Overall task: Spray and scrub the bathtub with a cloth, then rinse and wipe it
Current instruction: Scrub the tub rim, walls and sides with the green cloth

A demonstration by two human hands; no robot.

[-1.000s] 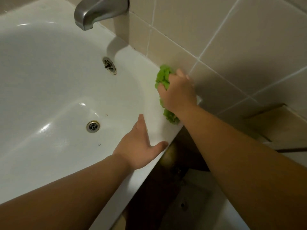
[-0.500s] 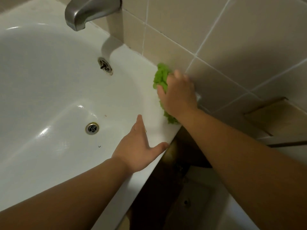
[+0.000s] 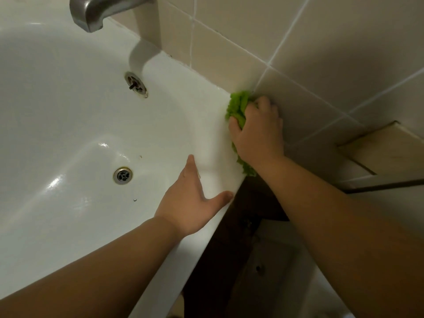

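The white bathtub (image 3: 68, 125) fills the left of the view, its rim running from the faucet down to the lower middle. My right hand (image 3: 258, 131) grips a bunched green cloth (image 3: 238, 106) and presses it on the rim's corner, right against the beige tiled wall. My left hand (image 3: 191, 203) lies flat with straight fingers on the rim nearer to me, thumb at the outer edge. Part of the cloth is hidden under my right hand.
A metal faucet spout (image 3: 96, 10) juts out at the top. An overflow fitting (image 3: 135, 84) and the floor drain (image 3: 123, 175) sit inside the tub. Beige tiles (image 3: 321, 53) cover the wall; a pale ledge (image 3: 385, 150) lies at right, dark floor gap (image 3: 241, 226) below.
My right hand has pushed the cloth a little farther along the rim toward the wall. The left hand stays flat on the rim. The view shifted slightly.
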